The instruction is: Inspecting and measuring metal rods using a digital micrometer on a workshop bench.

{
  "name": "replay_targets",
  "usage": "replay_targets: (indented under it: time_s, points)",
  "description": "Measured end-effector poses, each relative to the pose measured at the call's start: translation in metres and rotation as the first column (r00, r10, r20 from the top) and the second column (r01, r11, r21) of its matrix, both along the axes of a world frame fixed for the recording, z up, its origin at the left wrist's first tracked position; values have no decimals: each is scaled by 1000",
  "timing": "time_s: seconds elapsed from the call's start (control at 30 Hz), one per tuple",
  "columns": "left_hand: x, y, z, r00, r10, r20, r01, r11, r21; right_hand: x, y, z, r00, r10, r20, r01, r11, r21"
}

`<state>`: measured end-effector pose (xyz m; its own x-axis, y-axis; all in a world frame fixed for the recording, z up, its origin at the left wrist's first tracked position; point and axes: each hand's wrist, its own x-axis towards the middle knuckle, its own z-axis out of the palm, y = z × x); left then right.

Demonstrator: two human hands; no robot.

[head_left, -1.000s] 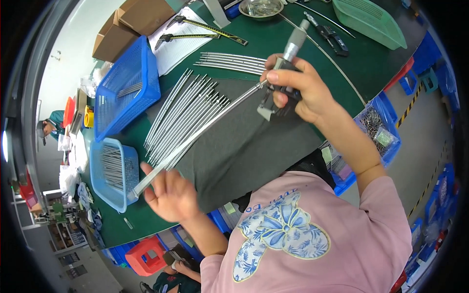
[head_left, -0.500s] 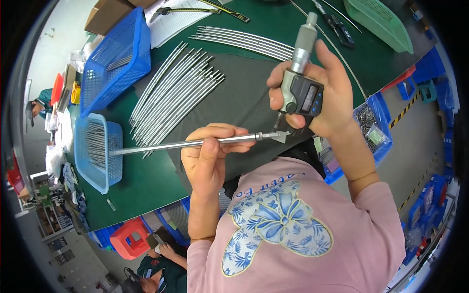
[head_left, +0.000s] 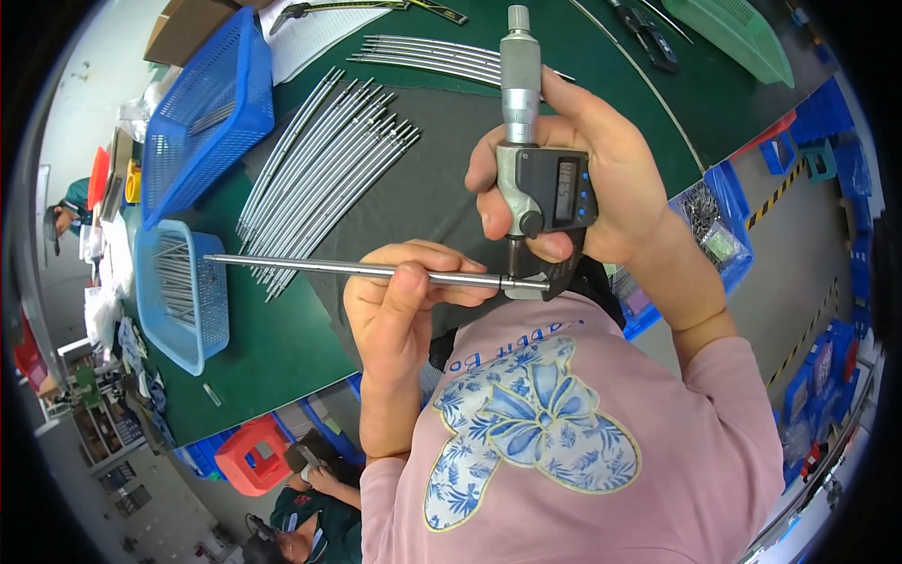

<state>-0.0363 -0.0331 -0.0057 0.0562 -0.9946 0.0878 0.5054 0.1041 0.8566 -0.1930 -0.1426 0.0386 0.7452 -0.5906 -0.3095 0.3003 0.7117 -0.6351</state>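
Note:
My left hand is closed around a slim silver metal rod, thumb on top. The rod lies nearly level and points left above the light-blue basket's rim. My right hand grips a digital micrometer with its thimble upward and its small screen facing me. The rod's right end lies in the gap of the micrometer's frame, under the spindle; whether both faces touch it I cannot tell. Beside that end is a small pale flat patch I cannot make out. Several similar rods are fanned out on the dark cloth.
More rods lie farther back. On the left stand a blue basket and a light-blue basket, both holding rods. Calipers and a green basket are at the far right. A co-worker is at the lower left.
The micrometer has shifted left and swung more upright in my right hand. The rod's end has come under its spindle. The view has moved slightly.

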Motion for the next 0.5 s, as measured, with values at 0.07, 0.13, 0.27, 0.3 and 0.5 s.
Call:
replay_targets:
  time_s: [0.07, 0.13, 0.27, 0.3, 0.5]
  points:
    - [0, 0, 0, 1000, 21, 21, -21, 1000, 4, -1, 0, -1, 1000, -5, 5, 5, 1000, -12]
    - [0, 0, 1, 998, 45, 44, -45, 999, 6, -3, -1, -3, 1000, -6, 12, 7, 1000, -25]
    - [0, 0, 0, 998, 44, 49, -45, 999, 14, -4, 0, -6, 995, 15, 98, -11, 999, -35]
    - [0, -1, 0, 998, 43, 47, -43, 999, 7, -4, 1, -7, 994, 12, 111, -8, 999, -38]
    - [0, -1, 0, 998, 45, 42, -45, 999, 14, -1, 3, -4, 998, -18, 56, 21, 998, -51]
